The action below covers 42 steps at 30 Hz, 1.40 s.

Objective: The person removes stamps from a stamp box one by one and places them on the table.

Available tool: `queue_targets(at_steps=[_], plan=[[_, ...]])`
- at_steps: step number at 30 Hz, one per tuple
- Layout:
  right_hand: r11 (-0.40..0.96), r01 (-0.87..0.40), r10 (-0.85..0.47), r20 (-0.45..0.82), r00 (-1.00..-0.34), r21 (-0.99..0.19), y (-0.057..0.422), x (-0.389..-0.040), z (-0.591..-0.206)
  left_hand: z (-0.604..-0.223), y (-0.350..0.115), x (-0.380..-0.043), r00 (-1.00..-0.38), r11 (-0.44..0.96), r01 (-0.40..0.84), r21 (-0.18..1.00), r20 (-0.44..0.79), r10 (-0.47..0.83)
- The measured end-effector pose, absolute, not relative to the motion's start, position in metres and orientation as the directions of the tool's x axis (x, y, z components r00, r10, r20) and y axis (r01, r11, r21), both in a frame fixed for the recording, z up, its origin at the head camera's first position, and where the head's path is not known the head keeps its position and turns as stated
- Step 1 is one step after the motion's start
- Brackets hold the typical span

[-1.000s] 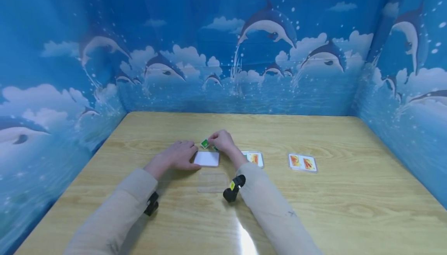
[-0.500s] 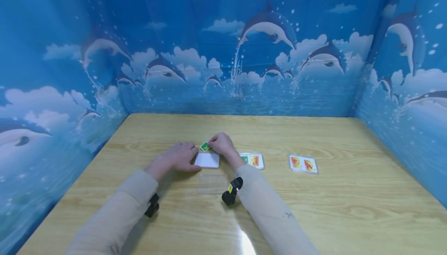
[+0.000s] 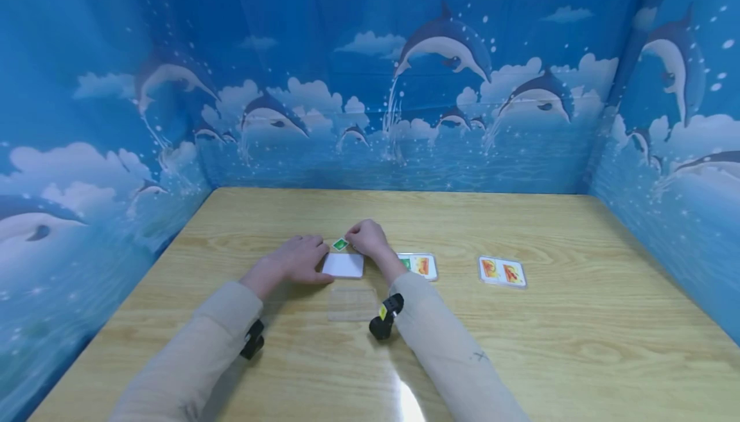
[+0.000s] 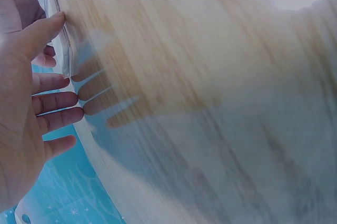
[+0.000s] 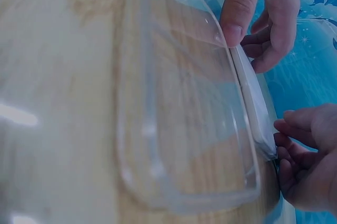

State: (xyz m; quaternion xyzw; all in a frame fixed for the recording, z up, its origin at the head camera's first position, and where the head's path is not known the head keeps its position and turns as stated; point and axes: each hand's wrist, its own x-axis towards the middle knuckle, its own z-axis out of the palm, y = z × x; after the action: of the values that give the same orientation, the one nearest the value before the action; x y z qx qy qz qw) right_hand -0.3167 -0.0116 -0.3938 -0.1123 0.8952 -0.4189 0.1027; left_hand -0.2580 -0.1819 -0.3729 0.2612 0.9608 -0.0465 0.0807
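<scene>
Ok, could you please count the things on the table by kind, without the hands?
Clear-cased picture cards: 2
White slab: 1
Clear plastic piece: 1
Green square tile: 1
Total in view: 5
The right hand may hide more.

A flat, white rectangular block (image 3: 343,266) lies on the table with its long sides running left to right. The left hand (image 3: 297,260) grips its left end, thumb at the near corner. Just beyond it lies a small green card (image 3: 340,244) with a white border, turned cornerwise; the right hand (image 3: 367,237) pinches its right corner. A clear plastic cover (image 3: 349,306) lies flat on the block's near side.
</scene>
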Motion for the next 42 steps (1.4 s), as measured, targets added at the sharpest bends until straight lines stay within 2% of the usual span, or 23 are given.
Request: queue_targets(at_steps=[14, 20, 25, 31, 36, 42], plan=[[0.627, -0.249, -0.327, 0.041, -0.944, -0.738, -0.001, -0.314, -0.380, -0.369, -0.185, -0.257, -0.864, 0.874, 0.485, -0.019, -0.163, 0.476], [0.637, -0.309, -0.369, 0.072, -0.927, -0.706, 0.011, -0.312, -0.367, -0.361, -0.185, -0.262, -0.855, 0.855, 0.517, -0.048, -0.086, 0.512], [0.668, -0.369, -0.418, 0.084, -0.904, -0.646, 0.018, -0.309, -0.358, -0.353, -0.183, -0.265, -0.825, 0.824, 0.559, -0.088, 0.043, 0.564], [0.705, -0.504, -0.510, 0.137, -0.849, -0.499, 0.022, -0.300, -0.345, -0.342, -0.183, -0.260, -0.813, 0.838, 0.532, -0.127, 0.203, 0.546], [0.715, -0.617, -0.593, 0.182, -0.784, -0.330, 0.029, -0.288, -0.335, -0.336, -0.181, -0.256, -0.835, 0.878, 0.460, -0.133, 0.271, 0.478], [0.692, -0.709, -0.681, 0.203, -0.704, -0.136, 0.043, -0.269, -0.331, -0.331, -0.177, -0.245, -0.871, 0.917, 0.389, -0.090, 0.288, 0.398]])
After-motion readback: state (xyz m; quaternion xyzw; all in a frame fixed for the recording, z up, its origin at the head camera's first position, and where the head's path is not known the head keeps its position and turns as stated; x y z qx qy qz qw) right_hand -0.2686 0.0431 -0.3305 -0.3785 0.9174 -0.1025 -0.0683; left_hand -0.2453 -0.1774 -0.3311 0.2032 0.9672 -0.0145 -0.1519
